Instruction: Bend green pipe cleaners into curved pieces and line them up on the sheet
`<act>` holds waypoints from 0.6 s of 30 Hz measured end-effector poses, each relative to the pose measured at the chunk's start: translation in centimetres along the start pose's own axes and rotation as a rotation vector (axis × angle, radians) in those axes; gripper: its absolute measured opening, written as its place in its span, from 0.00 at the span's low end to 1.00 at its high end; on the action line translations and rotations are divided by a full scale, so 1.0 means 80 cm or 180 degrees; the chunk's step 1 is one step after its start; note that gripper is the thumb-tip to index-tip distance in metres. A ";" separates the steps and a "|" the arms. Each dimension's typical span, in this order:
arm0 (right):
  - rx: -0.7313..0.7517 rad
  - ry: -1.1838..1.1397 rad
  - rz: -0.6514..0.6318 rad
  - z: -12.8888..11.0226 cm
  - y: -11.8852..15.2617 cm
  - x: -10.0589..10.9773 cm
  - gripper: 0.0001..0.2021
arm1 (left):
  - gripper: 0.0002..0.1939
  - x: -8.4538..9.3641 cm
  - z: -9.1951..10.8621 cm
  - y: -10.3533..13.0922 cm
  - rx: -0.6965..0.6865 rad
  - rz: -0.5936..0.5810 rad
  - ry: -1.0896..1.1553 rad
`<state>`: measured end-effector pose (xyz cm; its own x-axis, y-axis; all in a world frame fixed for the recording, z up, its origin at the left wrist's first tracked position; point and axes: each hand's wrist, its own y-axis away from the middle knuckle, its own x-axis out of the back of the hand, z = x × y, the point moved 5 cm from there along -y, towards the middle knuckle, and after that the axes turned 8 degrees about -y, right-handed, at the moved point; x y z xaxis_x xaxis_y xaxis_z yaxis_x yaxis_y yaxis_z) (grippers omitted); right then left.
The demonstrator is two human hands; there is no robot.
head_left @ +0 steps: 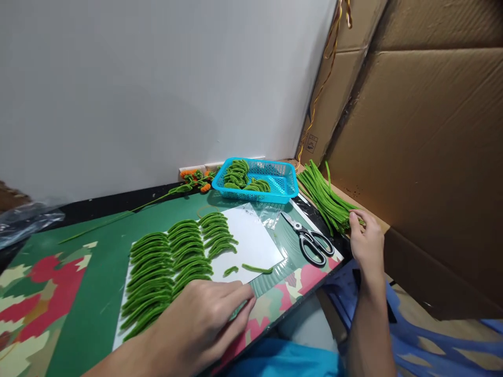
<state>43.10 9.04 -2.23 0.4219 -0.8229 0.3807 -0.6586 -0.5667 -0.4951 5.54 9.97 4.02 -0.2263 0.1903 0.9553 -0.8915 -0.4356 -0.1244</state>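
Green stems [324, 199] lay right of the scissors [304, 232], and the right hand [367, 235] sat half-curled at their near ends, grip unclear! Drawing one out singly looked cleanest. Left of the scissors, the left hand [210, 317] was bunched loosely, contents impossible to tell.

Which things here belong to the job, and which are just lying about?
Likely the job: green bundle at the right hand, curved green pieces, white sheet beneath them, scissors, blue basket.
Likely just lying about: clear plastic at far left, cardboard.
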 end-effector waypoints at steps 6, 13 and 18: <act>-0.0091 0.0296 -0.0265 0.013 -0.031 -0.003 0.35 | 0.14 0.001 -0.004 -0.004 -0.0096 -0.0102 0.0062; 0.0125 0.0225 -0.0261 -0.007 -0.038 -0.007 0.32 | 0.15 0.003 -0.014 0.001 -0.0010 -0.0074 -0.0033; 0.0301 -0.0019 0.0594 -0.049 -0.026 0.027 0.31 | 0.17 0.012 -0.021 0.000 0.0538 -0.0038 0.0764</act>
<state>42.97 8.63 2.68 0.3018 -0.9141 0.2709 -0.6645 -0.4055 -0.6278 4.64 11.66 4.50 -0.3205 0.3903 0.8631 -0.8212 -0.5687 -0.0478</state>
